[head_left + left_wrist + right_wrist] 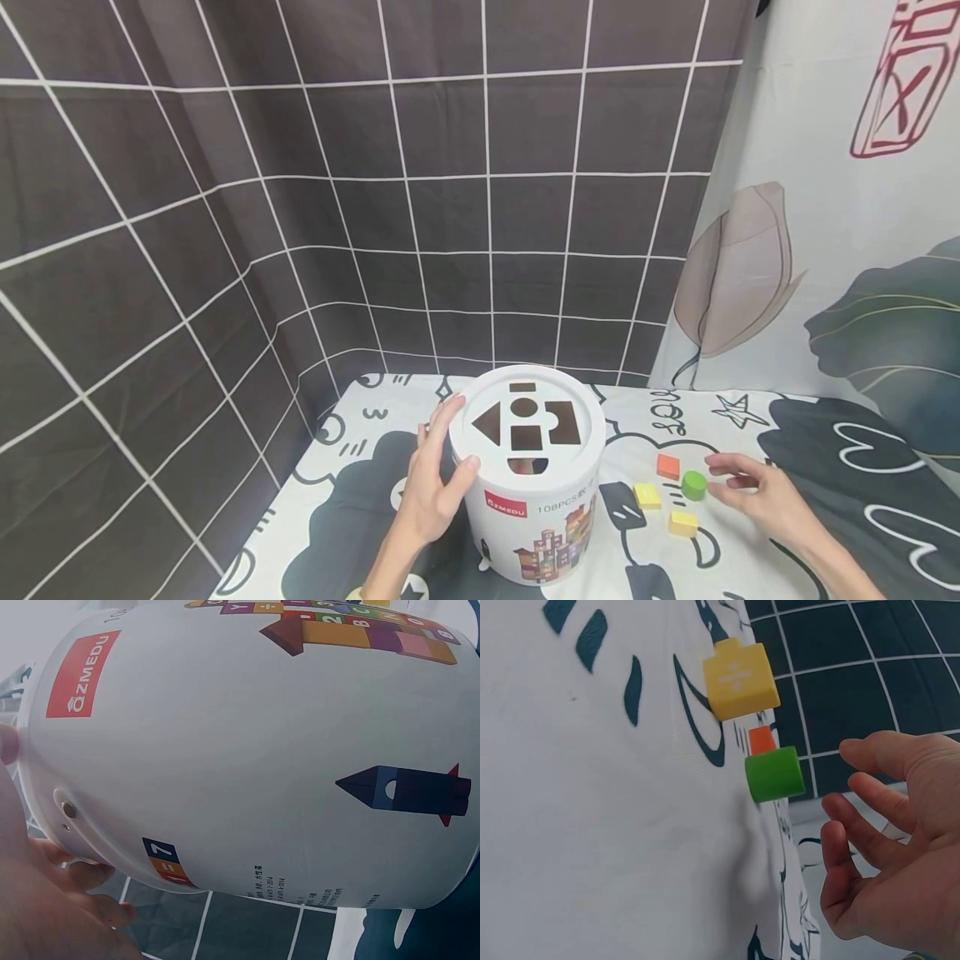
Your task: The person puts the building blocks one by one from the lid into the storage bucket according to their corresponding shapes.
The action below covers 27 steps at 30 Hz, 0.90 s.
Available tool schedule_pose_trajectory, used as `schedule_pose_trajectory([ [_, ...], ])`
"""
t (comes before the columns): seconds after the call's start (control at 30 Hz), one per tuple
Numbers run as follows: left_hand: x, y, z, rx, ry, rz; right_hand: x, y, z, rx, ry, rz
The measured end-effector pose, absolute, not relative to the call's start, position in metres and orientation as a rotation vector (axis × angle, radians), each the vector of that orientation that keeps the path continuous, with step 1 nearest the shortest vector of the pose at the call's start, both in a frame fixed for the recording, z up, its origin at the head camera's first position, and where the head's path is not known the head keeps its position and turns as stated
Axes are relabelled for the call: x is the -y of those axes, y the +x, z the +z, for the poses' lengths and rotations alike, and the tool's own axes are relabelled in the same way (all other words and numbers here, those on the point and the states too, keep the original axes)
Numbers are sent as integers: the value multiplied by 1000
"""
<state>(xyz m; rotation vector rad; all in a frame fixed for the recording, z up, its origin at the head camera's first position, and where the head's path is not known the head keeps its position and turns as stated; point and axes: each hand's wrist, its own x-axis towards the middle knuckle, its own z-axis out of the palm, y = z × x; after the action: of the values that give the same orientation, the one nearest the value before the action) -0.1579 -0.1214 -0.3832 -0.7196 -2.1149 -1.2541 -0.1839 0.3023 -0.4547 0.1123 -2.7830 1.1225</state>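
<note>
A white bucket [498, 500] with a shape-sorter lid [487, 458] stands upright on the cloth. My left hand [435, 483] rests on its left side, thumb and fingers spread at the lid's rim. In the left wrist view the bucket's printed wall [225, 750] fills most of the picture. To the right, my right hand [765, 492] hovers beside a green cylinder block [694, 485], its fingers loosely bent with nothing between them. In the right wrist view a gap shows between the fingers and the green cylinder [775, 775].
Around the cylinder lie an orange block [668, 467] and two yellow blocks, one nearer the bucket [647, 497] and one toward the front [683, 524]. A dark gridded curtain [450, 208] hangs behind, with a white printed curtain [825, 217] at the right.
</note>
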Motion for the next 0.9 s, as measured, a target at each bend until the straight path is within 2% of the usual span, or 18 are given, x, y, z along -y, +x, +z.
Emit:
schedule_pose_trajectory([
  [0.9, 124, -159, -384, 2140, -718, -1234, -298, -194, -470, 2806, 117, 1150],
])
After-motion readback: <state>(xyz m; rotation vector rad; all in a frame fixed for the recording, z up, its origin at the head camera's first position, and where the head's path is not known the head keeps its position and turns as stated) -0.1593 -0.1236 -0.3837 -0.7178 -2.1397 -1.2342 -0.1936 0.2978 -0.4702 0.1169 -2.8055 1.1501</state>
